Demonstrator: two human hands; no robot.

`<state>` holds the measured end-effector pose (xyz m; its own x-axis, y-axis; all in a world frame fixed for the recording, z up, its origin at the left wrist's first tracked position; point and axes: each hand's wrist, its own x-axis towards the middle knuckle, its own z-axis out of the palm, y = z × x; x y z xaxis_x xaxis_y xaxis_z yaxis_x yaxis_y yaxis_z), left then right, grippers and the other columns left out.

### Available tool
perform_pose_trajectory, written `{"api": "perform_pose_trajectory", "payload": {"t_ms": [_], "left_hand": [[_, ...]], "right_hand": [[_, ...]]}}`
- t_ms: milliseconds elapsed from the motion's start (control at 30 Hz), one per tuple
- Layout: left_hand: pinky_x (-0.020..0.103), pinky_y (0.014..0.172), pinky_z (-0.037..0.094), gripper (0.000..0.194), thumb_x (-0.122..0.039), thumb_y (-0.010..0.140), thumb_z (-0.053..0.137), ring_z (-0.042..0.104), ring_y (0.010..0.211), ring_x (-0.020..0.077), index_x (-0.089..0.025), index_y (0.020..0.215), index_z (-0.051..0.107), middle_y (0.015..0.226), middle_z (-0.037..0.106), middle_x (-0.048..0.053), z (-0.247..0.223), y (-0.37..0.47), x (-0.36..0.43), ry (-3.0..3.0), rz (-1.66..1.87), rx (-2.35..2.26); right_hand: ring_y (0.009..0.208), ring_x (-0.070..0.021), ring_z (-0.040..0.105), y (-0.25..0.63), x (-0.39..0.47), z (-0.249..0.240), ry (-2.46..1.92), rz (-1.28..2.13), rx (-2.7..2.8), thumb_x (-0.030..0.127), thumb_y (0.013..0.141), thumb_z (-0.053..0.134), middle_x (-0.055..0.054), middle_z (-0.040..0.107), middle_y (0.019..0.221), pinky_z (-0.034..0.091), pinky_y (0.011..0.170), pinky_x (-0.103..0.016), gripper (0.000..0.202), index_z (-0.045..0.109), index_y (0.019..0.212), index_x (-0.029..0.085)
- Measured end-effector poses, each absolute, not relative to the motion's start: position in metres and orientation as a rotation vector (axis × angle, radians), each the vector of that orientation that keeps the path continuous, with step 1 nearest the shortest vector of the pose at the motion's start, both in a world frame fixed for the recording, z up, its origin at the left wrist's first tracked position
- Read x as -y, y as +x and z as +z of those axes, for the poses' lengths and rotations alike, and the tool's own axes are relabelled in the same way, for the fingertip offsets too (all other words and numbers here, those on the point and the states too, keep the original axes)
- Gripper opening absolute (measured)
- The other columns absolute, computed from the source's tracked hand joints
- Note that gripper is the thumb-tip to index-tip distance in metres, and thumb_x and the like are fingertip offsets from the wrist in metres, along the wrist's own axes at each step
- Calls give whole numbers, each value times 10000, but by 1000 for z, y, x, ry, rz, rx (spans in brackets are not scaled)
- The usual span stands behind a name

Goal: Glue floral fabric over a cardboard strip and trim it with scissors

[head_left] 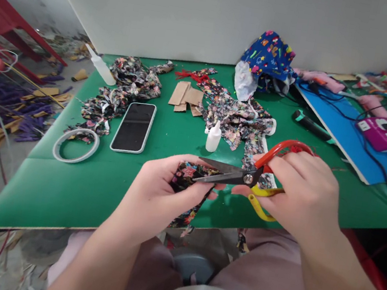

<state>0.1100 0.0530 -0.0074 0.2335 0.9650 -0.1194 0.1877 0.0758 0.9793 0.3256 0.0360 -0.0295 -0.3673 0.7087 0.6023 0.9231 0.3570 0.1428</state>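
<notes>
My left hand (167, 190) is closed on a strip of black floral fabric (190, 176), whose lower end hangs past the table's front edge. In my right hand (306, 191) is a pair of scissors (247, 178) with one red and one yellow handle. The scissors' blades lie slightly apart across the upper part of the strip, close to my left fingers. Beyond my hands a bunched floral fabric (235, 117) is spread out. A small white dropper bottle (213, 137) stands upright in front of that fabric.
On the green table (70, 193) lie a phone (134, 127), a roll of tape (74, 160), brown card pieces (184, 96), more floral fabric (134, 78) and another dropper bottle (100, 69). To the right are a blue board (350, 136), a purple box (382, 134) with cables and a green-black cutter (313, 126).
</notes>
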Motion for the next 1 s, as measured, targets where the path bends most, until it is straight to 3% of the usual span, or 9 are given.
{"api": "perform_pose_trajectory", "payload": {"t_ms": [800,1000], "left_hand": [[163,400,435,45,-207,687,710,636,505,132,-190,728,702,604,693,-17,-7,113,-51,1364,938,-1229],[169,427,474,32,-208,705,702,659,539,145,-195,730,719,651,719,-4,-8,110,-54,1356,886,-1136]], "right_hand": [[591,-163,400,321,-37,-28,-1429,-687,2180,567,777,569,-1,410,577,311,569,-312,407,582,688,170],[581,-158,398,321,-37,-30,-1444,-696,2180,570,773,574,2,408,563,306,561,-310,412,549,643,180]]}}
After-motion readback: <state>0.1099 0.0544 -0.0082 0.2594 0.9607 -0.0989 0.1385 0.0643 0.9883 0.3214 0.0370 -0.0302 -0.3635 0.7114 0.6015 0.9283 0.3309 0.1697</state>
